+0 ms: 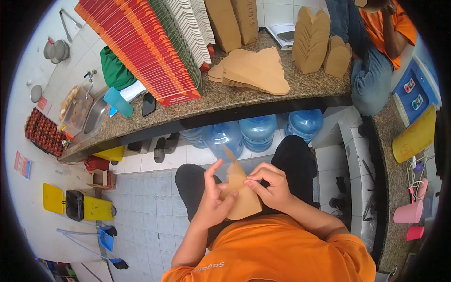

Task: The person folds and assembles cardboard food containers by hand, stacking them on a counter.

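floor point(150, 207): pale bluish tiles, mostly
far wall point(273, 15): plain white tile
counter point(314, 87): speckled stone, pretty long
sink point(95, 117): metal, far left

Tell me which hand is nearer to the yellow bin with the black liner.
Left. The left hand is to the right of the yellow bin, holding the brown card; the right hand is farther right, on the same card.

Matt cardboard box point(246, 207), speckled stone counter point(319, 84)

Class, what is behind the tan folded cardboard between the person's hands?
Black-trousered legs and a round blue plastic jug show past its edges; whatever the cardboard directly covers cannot be seen.
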`<act>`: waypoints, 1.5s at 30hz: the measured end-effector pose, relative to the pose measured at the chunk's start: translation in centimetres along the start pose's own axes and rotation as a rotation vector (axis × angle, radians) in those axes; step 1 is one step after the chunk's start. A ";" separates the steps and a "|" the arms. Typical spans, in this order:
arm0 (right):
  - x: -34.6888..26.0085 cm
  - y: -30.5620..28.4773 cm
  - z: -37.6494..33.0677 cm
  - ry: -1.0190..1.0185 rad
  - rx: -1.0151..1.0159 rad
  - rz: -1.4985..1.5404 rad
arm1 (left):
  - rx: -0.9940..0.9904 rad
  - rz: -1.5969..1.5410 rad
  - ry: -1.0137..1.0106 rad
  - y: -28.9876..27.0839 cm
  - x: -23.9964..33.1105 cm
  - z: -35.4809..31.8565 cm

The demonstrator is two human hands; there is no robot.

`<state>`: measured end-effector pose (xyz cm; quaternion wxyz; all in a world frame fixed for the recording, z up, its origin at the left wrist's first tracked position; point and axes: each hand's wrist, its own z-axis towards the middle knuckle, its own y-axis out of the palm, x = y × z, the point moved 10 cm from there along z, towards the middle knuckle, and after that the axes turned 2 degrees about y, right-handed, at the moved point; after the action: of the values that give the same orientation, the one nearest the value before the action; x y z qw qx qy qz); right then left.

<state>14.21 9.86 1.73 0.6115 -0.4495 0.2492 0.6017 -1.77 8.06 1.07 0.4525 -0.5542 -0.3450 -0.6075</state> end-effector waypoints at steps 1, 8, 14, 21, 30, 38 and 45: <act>0.5 0.1 0.2 0.088 -0.038 0.049 | -0.006 0.009 0.004 0.0 0.0 0.1; 1.2 2.4 -1.2 0.056 -0.100 0.003 | -0.053 0.276 0.083 0.6 0.0 -0.3; -0.6 0.9 -0.5 -0.045 0.004 0.169 | 0.196 0.146 -0.080 -0.4 1.3 -0.7; 0.7 0.0 -0.5 0.017 0.079 0.164 | 0.416 0.646 0.506 1.1 8.0 -1.3; 0.6 -1.5 0.6 0.071 -0.004 0.343 | 0.461 -0.447 0.224 -2.3 0.1 -0.8; -2.2 -1.1 -0.4 -0.168 0.041 -0.105 | 0.357 -0.365 -0.170 -0.5 -4.3 0.2; 3.1 0.9 -0.2 0.327 -0.022 0.765 | 0.201 -0.482 -0.135 -0.2 -2.7 -0.1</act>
<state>13.90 11.12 -1.18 0.2914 -0.4207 0.4856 0.7087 -2.07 8.54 -1.60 0.3233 -0.4477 -0.5550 -0.6221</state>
